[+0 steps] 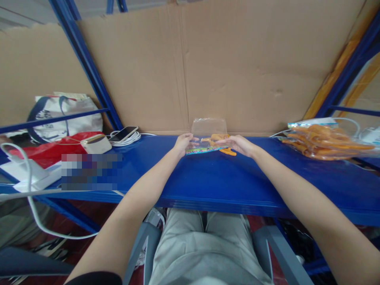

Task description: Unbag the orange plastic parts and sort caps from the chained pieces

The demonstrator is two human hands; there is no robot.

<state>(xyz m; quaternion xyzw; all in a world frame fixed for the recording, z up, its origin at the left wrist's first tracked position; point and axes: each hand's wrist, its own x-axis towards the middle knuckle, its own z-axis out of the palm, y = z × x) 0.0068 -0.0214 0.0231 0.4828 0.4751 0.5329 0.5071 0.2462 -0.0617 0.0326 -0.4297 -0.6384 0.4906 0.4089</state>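
Observation:
At the back of the blue shelf, a clear plastic bag (209,126) stands against the cardboard, its colourful printed strip toward me. My left hand (182,145) is closed on the bag's left edge, fingers behind the film. An orange curved piece (228,152) lies at the bag's right side, partly behind or within the clear film; I cannot tell which. My right hand (241,145) has its fingers closed around that orange piece, at the bag's right edge. The fingertips of both hands are partly hidden, and the kind of orange object is too small to make out.
Packed orange pieces in clear bags (323,141) lie at the right. On the left are a phone (125,133) on a coiled white cable, a white box-shaped device (96,144), a red bag (56,149) and a power strip (44,178). A cardboard wall (237,67) closes the back.

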